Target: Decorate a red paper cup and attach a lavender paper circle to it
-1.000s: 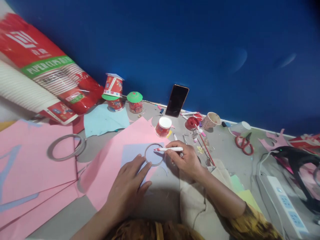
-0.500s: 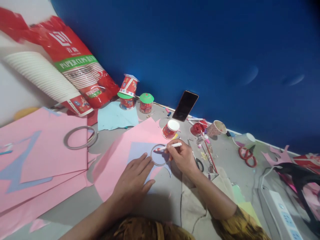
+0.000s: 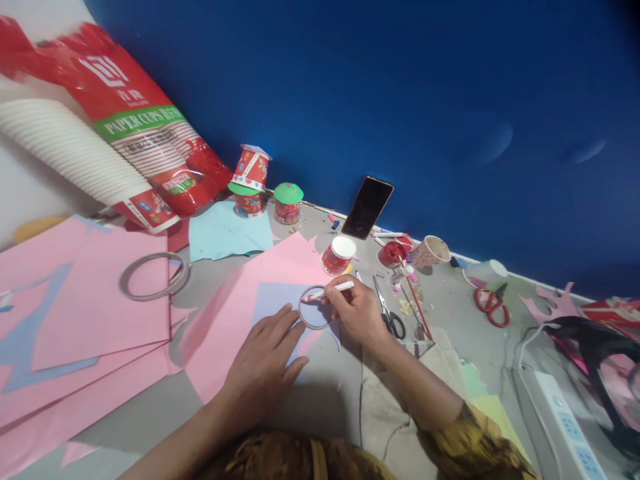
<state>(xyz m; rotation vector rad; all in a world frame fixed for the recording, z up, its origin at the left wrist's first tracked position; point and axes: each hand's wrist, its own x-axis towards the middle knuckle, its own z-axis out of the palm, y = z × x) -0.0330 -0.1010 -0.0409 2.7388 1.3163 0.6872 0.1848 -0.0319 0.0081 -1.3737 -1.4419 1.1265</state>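
My left hand (image 3: 267, 353) lies flat over pink paper (image 3: 220, 333) and a blue paper piece (image 3: 270, 300). Its fingertips touch the left side of a thin grey ring (image 3: 318, 327), which rests on the blue paper. In my right hand (image 3: 357, 312) is a white marker pen (image 3: 343, 287), pinched between thumb and fingers. The pen slants down to the left, its red-marked end inside the ring near the upper left edge. Whether the tip touches the paper I cannot tell. A red paper cup (image 3: 336, 259), white end up, stands just beyond the ring.
Pink sheets and a larger grey ring (image 3: 155, 293) lie left. Behind are packed paper cups (image 3: 150, 147), green-topped cups (image 3: 288, 203) and a leaning phone (image 3: 367, 207). Black-handled scissors (image 3: 395, 325), red-handled scissors (image 3: 493, 307) and a power strip (image 3: 565, 423) are on the right.
The marker pen's lower end has shifted slightly left and up inside the ring, with my right hand following. My left hand stays at the ring. The whole view has shifted slightly.
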